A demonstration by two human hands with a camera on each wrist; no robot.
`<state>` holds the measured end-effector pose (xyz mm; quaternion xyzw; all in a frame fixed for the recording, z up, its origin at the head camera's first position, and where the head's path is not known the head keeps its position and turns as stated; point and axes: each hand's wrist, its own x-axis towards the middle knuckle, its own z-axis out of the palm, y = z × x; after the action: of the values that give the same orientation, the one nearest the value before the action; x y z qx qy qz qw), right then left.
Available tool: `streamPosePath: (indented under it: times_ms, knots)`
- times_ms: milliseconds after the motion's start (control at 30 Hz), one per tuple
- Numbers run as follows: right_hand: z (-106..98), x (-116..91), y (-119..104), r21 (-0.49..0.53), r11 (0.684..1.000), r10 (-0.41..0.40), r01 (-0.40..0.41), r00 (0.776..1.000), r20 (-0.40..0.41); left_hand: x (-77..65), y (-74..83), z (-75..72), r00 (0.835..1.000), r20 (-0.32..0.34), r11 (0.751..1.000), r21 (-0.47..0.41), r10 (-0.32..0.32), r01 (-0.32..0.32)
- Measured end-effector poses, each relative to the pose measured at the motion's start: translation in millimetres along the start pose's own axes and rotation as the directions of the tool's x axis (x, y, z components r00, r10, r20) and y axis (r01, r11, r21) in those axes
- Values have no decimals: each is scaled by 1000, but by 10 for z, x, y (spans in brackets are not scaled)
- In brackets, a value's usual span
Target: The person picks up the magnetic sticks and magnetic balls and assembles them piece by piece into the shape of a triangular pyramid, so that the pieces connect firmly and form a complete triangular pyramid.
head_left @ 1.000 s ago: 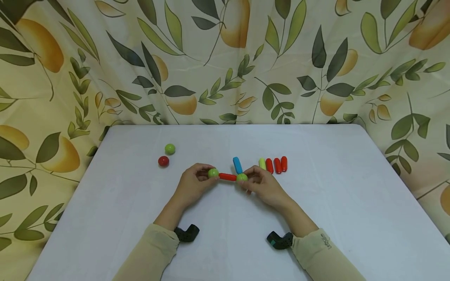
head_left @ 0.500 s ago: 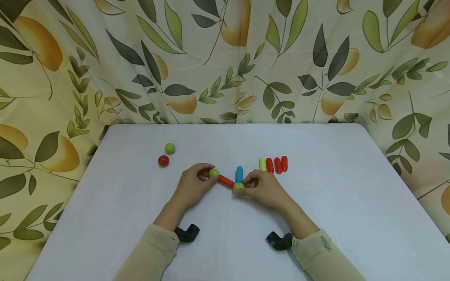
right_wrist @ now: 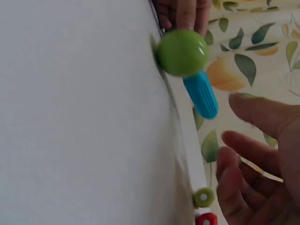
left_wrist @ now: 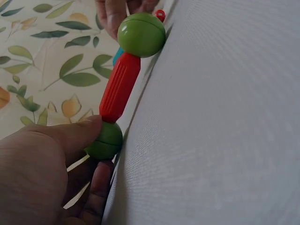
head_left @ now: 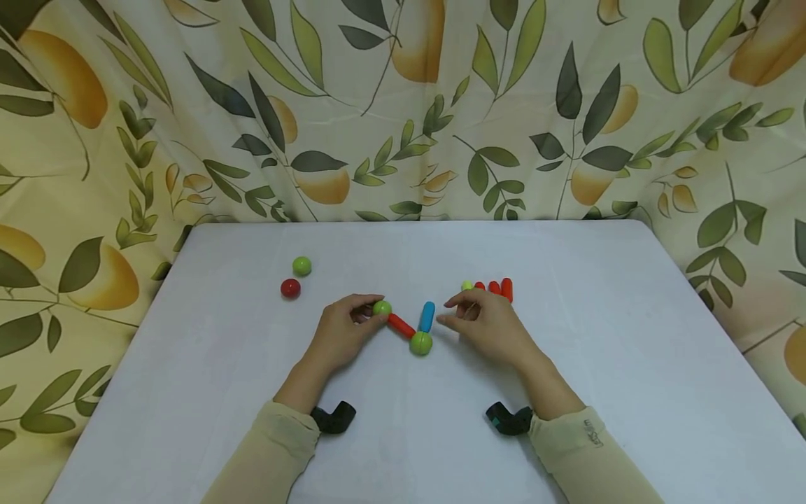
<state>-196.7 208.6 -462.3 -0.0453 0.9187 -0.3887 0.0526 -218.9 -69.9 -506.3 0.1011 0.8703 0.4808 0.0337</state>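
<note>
My left hand (head_left: pixel 349 327) pinches a green ball (left_wrist: pixel 107 140) at one end of a joined toy piece. From that ball a red rod (head_left: pixel 401 325) runs to a second green ball (head_left: pixel 420 343), low over the white table. A blue rod (head_left: pixel 427 317) sticks out of the second ball, making a V with the red one. To the right of the blue rod, apart from it, is my right hand (head_left: pixel 488 323), holding nothing, its thumb and fingers spread apart in the right wrist view.
A loose green ball (head_left: pixel 301 266) and a red ball (head_left: pixel 290 288) lie at the back left of the white table (head_left: pixel 403 434). Behind my right hand are several red rods (head_left: pixel 507 290) and a yellow-green rod (head_left: pixel 467 285), partly hidden. A patterned curtain (head_left: pixel 390 140) hangs behind the table.
The second green ball with the blue rod has swung toward me and slightly left. My right hand has let go of that ball and moved right. My left hand stays put.
</note>
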Motion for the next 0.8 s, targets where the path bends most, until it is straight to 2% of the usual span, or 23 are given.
streamPosePath:
  times_ms: [233,400,600,800]
  knots:
    - [-209,40,119,-91,996,3,-19,985,-172,-2,11,1,1000,17,1000,-4,2,-2]
    - [-363,49,220,-86,992,72,-96,965,-251,-12,22,-12,1000,28,1000,-26,1,0]
    - [-488,49,305,-85,968,210,-235,950,-233,-16,22,-27,999,42,1000,-27,10,-9]
    - [-508,58,419,-125,963,209,-239,954,-214,-15,8,-26,999,45,999,-28,29,-28]
